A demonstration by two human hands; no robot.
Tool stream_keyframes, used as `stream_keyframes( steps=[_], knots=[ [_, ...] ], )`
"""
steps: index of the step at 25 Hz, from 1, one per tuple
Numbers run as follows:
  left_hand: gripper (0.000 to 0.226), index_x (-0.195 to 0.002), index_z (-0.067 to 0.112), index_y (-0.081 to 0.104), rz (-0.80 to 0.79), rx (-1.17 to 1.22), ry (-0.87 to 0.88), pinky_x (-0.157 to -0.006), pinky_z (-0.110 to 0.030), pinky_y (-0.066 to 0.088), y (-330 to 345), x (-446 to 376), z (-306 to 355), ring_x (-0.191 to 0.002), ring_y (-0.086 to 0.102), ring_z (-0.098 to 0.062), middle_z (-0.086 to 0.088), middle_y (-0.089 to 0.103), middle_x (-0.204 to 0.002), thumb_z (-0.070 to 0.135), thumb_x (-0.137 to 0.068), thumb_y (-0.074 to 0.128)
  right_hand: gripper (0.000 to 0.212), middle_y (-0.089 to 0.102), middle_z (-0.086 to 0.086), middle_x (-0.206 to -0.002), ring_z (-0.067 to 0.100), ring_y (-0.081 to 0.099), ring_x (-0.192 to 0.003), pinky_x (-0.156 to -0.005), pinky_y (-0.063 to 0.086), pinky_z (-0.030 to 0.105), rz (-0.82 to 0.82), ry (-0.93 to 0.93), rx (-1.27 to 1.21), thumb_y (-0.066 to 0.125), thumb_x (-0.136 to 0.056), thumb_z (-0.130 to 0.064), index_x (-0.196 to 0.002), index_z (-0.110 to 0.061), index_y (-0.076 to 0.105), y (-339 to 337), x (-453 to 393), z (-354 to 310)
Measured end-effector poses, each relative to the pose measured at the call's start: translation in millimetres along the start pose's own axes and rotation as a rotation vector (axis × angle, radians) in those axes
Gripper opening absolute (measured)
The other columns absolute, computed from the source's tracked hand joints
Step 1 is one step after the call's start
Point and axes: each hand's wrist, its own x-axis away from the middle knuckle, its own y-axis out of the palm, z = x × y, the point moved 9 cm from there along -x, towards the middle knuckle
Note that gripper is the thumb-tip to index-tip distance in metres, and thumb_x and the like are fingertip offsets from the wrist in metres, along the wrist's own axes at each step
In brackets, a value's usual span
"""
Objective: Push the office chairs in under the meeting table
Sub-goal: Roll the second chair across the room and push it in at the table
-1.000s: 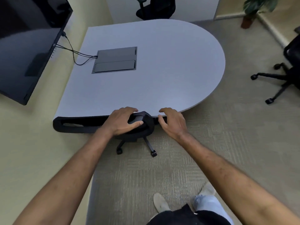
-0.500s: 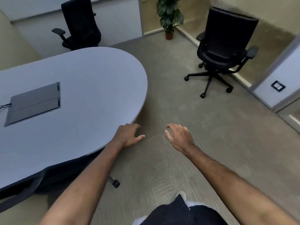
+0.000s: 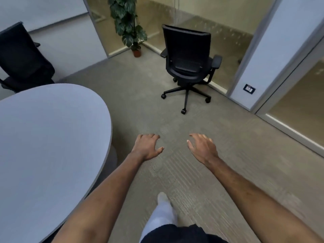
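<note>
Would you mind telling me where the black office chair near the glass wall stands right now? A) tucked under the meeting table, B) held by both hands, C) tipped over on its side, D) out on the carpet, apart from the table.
D: the black office chair stands upright on the carpet, well clear of the meeting table, while the left hand and right hand are open and empty.

Single head cam, looks forward-down: both forearms close in frame, meeting table (image 3: 52, 137) left, office chair (image 3: 188, 64) farther ahead.
</note>
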Motion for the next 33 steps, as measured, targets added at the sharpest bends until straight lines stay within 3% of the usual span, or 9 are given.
stream_keyframes(
  steps=[11, 27, 33],
  knots=[
    [0.064, -0.152, 0.022, 0.047, -0.015, 0.052, 0.055, -0.119, -0.045, 0.035, -78.7, -294.4, -15.7, -0.142, 0.048, -0.027, -0.007, 0.052, -0.155, 0.059, -0.1, 0.055, 0.044, 0.065, 0.007, -0.139, 0.028, 0.057, -0.131, -0.107, 0.042, 0.043, 0.083, 0.138, -0.015, 0.054, -0.106, -0.043, -0.142, -0.019, 0.058, -63.0, -236.3, 73.2],
    [0.066, -0.153, 0.018, 0.043, 0.154, 0.119, -0.011, -0.119, -0.051, 0.034, -220.8, -622.2, -67.4, -0.14, 0.049, -0.031, -0.009, 0.052, -0.154, 0.056, -0.1, 0.056, 0.041, 0.068, 0.003, -0.134, 0.029, 0.061, -0.125, -0.104, 0.046, 0.049, 0.3, 0.094, -0.05, 0.059, -0.102, -0.04, -0.136, -0.018, 0.06, -177.0, -592.6, 116.9],
    [0.068, -0.153, 0.02, 0.042, 0.239, 0.178, -0.057, -0.115, -0.05, 0.041, -266.8, -743.6, -80.3, -0.14, 0.05, -0.028, -0.005, 0.052, -0.153, 0.055, -0.098, 0.061, 0.061, 0.057, 0.002, -0.151, 0.027, 0.052, -0.139, -0.108, 0.047, 0.05, 0.314, 0.028, -0.012, 0.074, -0.091, -0.045, -0.143, -0.018, 0.056, -212.4, -720.6, 134.8]
  ],
)
